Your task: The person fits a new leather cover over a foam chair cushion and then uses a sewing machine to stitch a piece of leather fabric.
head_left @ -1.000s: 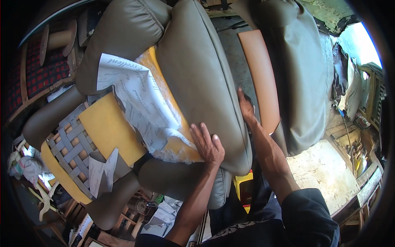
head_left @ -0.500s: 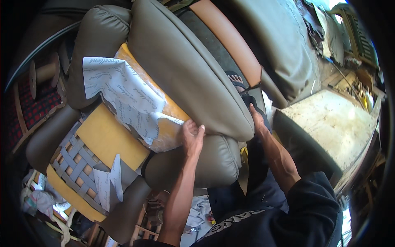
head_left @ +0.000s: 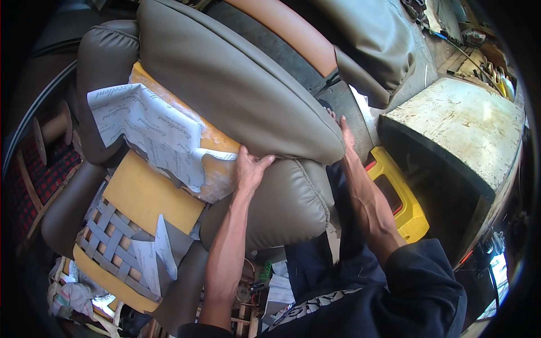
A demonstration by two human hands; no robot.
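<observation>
The padded backrest, covered in grey-brown leather-like material, lies slantwise along the upper side of the armchair, its near end between the person's two forearms. The left grip rests at the backrest's left edge, thumb extended; the fingertips are partly hidden, so I cannot tell whether they are closed on the cover. The right grip is open along the backrest's opposite side, fingers extended. From where I stand, this two-sided placement appears to steady the padding.

Directly left of the backrest, yellow foam is exposed, with a white printed flap folded over it, presumably to leave the inside accessible. Below the backrest's near end, the padded armrest sits close against it, likely acting as a support. Farther left of the backrest are a yellow panel and woven webbing, evidently the seat base.

Beyond the backrest's right side lies an orange-brown strip; right of its near end stands a yellow plastic piece.
</observation>
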